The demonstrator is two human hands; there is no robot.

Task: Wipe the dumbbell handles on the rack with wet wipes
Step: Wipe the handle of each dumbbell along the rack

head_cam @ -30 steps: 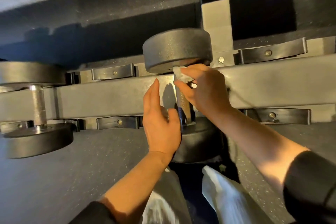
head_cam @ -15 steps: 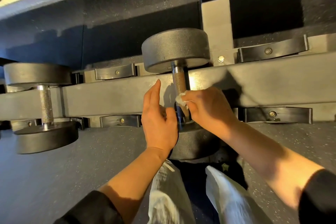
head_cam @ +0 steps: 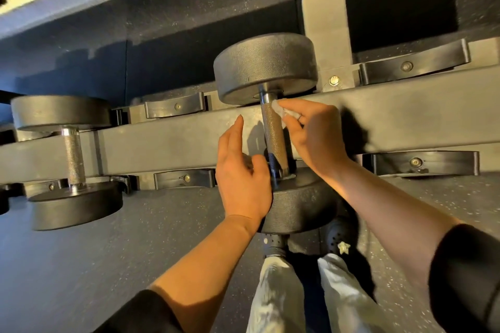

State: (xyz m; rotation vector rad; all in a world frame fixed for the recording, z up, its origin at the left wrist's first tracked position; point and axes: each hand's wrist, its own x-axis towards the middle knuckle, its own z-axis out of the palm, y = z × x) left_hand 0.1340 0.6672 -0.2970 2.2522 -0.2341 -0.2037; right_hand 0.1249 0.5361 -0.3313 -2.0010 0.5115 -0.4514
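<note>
A black dumbbell [head_cam: 266, 67] lies across the grey rack beam [head_cam: 167, 140], its knurled metal handle [head_cam: 273, 138] bare down the middle. My right hand [head_cam: 316, 135] pinches a white wet wipe [head_cam: 278, 109] against the upper right side of that handle, just under the far weight head. Left of the handle, my left hand [head_cam: 240, 178] has its fingers straight and apart and its thumb by the handle's lower end; whether it touches is unclear. A second dumbbell [head_cam: 70, 159] rests on the rack at the left.
Black saddle brackets [head_cam: 414, 63] stand unoccupied along the rack to the right and between the two dumbbells. A grey upright post [head_cam: 324, 21] rises behind the beam. Speckled rubber floor [head_cam: 135, 238] lies below, with my legs and shoes under the near weight head.
My right hand slid the wipe down to the handle's lower end, then back up to the top. The left hand has barely moved.
</note>
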